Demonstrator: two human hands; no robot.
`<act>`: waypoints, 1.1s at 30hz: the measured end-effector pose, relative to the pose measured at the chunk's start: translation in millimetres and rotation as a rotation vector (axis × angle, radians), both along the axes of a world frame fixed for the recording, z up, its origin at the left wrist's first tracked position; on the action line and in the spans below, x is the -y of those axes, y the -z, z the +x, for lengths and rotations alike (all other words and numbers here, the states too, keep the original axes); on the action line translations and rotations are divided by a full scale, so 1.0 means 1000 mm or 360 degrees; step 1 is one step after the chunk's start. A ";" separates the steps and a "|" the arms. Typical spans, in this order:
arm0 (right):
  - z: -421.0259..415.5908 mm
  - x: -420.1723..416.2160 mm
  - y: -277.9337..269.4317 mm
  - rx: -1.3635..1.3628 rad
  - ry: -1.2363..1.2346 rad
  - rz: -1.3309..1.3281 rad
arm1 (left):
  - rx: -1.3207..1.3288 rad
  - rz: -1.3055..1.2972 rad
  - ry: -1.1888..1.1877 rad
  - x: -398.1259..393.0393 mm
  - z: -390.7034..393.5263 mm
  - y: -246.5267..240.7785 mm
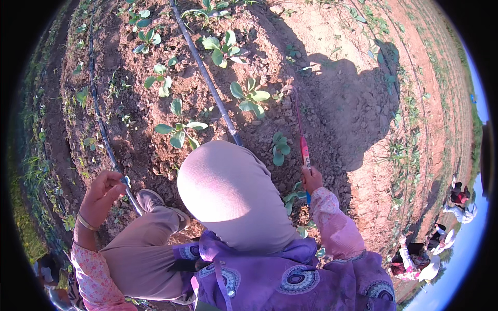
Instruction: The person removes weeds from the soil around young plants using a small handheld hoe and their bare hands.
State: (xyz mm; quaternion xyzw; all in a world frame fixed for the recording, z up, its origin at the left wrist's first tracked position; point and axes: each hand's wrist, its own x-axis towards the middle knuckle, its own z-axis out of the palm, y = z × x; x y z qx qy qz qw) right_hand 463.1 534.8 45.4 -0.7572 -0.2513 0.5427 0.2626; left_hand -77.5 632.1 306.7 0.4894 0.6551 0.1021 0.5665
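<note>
My right hand (312, 179) grips the handle of a slender long-shafted hand weeding tool (304, 149), red with a blue butt end. Its thin, bent metal tip lies at the soil, just right of a young cabbage-like seedling (249, 98). Another seedling (279, 148) grows left of the handle. Raised above the ground at the left is my left hand (103, 196), its fingers curled and the thumb close to them. Whether something small sits between those fingertips cannot be made out. Behind them runs a black drip irrigation hose (102, 126).
A second drip hose (204, 72) crosses the bed and disappears behind my bent knee (229, 186). More seedlings (179, 130) stand along it. Weeds (406, 145) grow in rows at the right. Other people (418, 260) are low in the field at far right, others at lower left.
</note>
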 end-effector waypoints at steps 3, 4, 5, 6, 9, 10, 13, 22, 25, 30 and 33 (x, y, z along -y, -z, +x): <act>-0.004 -0.032 0.001 -0.0335 0.0152 0.0035 | -0.0012 -0.0020 -0.0123 0.003 -0.015 0.004; -0.014 -0.062 -0.008 -0.0442 0.0213 0.0048 | -0.0113 -0.0010 -0.0155 0.003 -0.015 0.002; -0.020 -0.094 -0.016 -0.0541 0.0277 0.0069 | -0.0161 0.0005 -0.0181 0.003 -0.016 0.001; -0.018 -0.129 -0.016 -0.0544 0.0288 0.0136 | -0.0203 0.0022 -0.0202 0.003 -0.016 0.003; 0.004 -0.245 -0.009 -0.0486 0.0225 0.0341 | -0.0264 0.0042 -0.0254 0.005 -0.015 0.016; 0.016 -0.281 -0.001 -0.0464 0.0195 0.0438 | -0.0283 0.0049 -0.0277 0.007 -0.016 0.018; 0.030 -0.351 0.020 -0.0487 0.0420 0.0209 | -0.0488 -0.0021 -0.0174 0.019 -0.022 0.022; 0.040 -0.243 0.036 -0.0476 0.0354 -0.0280 | -0.0679 0.0086 0.0017 0.026 -0.019 0.024; 0.051 -0.177 0.021 -0.0543 0.0320 -0.0274 | -0.0630 0.0091 -0.0009 0.021 -0.012 0.022; 0.053 -0.092 0.008 -0.0623 0.0470 -0.0260 | -0.0564 -0.0050 -0.0004 0.029 -0.027 0.025; 0.039 -0.120 0.006 -0.0554 0.0431 -0.0118 | -0.0599 -0.0043 0.0019 0.033 -0.038 0.029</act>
